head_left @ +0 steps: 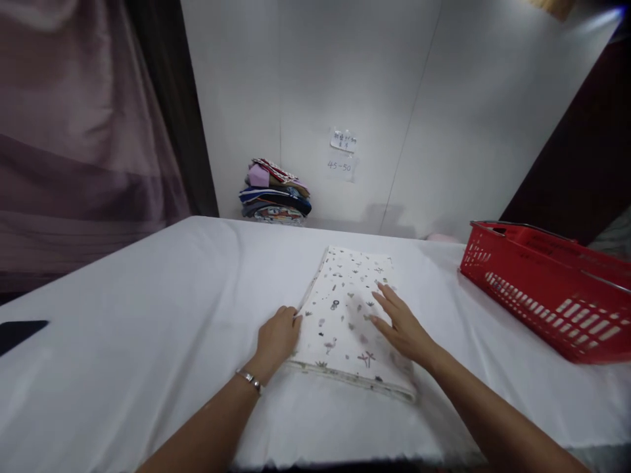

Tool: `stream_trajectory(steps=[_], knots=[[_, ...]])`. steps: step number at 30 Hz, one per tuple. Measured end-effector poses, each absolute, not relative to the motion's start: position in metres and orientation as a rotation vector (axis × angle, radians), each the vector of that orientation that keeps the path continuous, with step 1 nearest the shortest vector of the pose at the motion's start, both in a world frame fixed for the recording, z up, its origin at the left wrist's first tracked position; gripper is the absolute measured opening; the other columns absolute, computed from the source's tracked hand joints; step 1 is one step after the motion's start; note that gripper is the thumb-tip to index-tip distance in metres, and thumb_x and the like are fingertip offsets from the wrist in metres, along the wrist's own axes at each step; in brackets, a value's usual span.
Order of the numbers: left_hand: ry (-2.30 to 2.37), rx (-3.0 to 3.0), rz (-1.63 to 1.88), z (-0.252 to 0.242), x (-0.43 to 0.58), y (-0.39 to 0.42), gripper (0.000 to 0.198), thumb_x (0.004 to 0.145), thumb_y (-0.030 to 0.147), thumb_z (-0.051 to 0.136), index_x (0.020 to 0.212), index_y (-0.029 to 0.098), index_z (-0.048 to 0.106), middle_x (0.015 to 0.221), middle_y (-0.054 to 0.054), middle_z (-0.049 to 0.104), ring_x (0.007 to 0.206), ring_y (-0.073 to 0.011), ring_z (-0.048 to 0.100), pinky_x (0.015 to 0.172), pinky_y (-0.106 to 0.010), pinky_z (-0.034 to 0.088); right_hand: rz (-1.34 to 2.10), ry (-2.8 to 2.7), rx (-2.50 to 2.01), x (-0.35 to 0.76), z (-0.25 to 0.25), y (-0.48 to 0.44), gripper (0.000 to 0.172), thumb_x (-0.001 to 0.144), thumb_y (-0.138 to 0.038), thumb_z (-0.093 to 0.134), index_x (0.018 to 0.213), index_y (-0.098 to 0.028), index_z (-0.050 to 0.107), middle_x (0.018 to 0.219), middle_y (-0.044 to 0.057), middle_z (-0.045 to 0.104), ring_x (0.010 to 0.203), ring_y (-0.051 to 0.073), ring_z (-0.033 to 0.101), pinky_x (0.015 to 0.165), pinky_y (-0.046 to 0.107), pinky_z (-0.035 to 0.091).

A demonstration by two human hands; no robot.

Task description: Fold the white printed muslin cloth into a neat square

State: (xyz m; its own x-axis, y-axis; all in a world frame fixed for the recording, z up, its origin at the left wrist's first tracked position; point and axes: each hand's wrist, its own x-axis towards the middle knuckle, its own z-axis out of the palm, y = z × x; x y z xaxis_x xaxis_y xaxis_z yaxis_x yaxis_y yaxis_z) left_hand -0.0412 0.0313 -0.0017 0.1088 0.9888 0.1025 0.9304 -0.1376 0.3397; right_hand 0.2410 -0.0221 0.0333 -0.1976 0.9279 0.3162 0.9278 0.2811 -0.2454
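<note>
A folded white cloth (345, 295) printed with small dark figures lies flat on the white table (148, 315). My left hand (277, 338) is at the cloth's left edge, its fingers curled under and pinching that edge. My right hand (401, 325) rests flat on top of the cloth, toward its right side, with the fingers stretched out and apart. A thin bracelet sits on my left wrist.
A red plastic basket (552, 289) stands on the table at the right. A pile of folded colourful cloths (275, 192) sits at the far edge against the white wall, under two paper notes (342, 152). A dark flat object (20, 332) lies at the left edge.
</note>
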Motion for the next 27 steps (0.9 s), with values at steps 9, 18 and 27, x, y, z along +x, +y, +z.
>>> stream_trajectory(steps=[9,18,27], knots=[[1.881,2.196,0.458,-0.003,-0.043,0.03,0.023,0.089,0.033,0.034,0.085,0.021,0.054,0.093,-0.001,0.058,0.081,-0.0136,0.056,0.067,-0.026,0.038,0.024,-2.199,-2.122,0.27,-0.036,0.033,0.065,0.089,-0.055,0.021,0.14,-0.016,0.028,0.147,0.008,0.022,0.136,0.024,0.014,0.108,0.045,0.014],[1.806,2.198,0.323,0.021,-0.043,0.049,0.025,0.086,0.039,0.04,0.083,0.021,0.057,0.09,-0.001,0.06,0.08,-0.0149,0.057,0.066,-0.026,0.039,-0.042,-2.161,-2.099,0.268,-0.038,0.03,0.063,0.088,-0.054,0.022,0.138,-0.016,0.033,0.145,0.008,0.026,0.135,0.024,0.018,0.107,0.045,0.016],[1.829,2.161,0.41,0.023,0.004,0.109,0.019,0.082,0.036,0.047,0.085,0.021,0.057,0.095,-0.003,0.061,0.086,-0.0155,0.057,0.07,-0.026,0.04,-0.056,-2.143,-2.051,0.27,-0.039,0.029,0.062,0.087,-0.053,0.027,0.136,-0.015,0.036,0.144,0.009,0.029,0.134,0.025,0.021,0.107,0.046,0.016]])
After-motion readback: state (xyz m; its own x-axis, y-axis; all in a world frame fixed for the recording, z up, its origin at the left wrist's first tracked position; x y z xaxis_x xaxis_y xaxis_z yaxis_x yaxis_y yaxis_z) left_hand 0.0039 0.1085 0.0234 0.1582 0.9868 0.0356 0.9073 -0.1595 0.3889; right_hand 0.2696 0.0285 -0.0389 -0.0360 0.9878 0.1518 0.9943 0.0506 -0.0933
